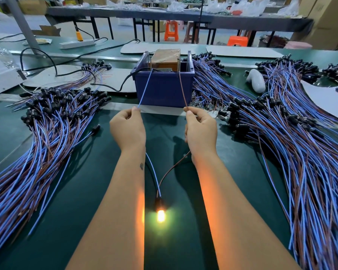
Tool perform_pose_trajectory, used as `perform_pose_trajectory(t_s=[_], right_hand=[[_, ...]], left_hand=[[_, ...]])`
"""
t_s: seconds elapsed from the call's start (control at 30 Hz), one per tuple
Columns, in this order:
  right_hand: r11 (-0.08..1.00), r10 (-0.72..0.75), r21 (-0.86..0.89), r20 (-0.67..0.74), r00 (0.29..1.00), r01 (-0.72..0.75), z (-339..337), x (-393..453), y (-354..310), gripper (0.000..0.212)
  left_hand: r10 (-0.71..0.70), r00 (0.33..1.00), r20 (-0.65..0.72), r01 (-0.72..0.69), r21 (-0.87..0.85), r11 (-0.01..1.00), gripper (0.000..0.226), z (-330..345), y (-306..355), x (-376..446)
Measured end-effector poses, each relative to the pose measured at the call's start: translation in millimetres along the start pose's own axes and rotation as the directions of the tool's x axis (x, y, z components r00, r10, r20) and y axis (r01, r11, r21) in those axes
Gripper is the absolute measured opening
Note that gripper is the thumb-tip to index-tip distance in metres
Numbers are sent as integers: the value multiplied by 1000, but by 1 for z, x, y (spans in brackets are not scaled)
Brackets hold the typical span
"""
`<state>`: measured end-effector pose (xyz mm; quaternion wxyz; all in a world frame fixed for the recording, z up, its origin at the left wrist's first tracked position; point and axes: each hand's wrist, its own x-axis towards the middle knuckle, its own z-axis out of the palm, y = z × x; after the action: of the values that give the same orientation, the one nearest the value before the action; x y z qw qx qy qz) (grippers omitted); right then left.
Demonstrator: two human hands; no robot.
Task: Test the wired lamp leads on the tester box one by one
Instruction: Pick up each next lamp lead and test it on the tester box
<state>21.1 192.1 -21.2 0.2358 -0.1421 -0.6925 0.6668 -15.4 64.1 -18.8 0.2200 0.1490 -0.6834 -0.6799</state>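
A thin blue wire lead (144, 90) is pinched by the left hand (128, 129) and a thin brown wire lead (182, 90) by the right hand (201, 131), both stretched to the dark blue plastic tester box (164, 88). Between the forearms, their small black-socketed lamp (160, 210) is lit orange on the green table (86, 191).

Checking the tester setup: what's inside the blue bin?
Inside the blue bin sits a tape-wrapped brown box; a black cable enters. The bin's wall hides its lower part.

Lighting: even, bright overhead. Lit bulb (160, 215) throws orange glow on both inner forearms, green halo on mat (86, 191). Soft shadows. Edges bowed by wide lens; background slightly soft, perhaps motion-blurred.
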Motion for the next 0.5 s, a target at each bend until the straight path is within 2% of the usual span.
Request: perform_pose_trajectory(t_s=[0.5], right_hand=[[1000, -18, -15, 28, 999, 19, 0, 0, 0, 19]], left_hand=[[17, 1000, 6, -17, 17, 1000, 30, 0, -2, -1]])
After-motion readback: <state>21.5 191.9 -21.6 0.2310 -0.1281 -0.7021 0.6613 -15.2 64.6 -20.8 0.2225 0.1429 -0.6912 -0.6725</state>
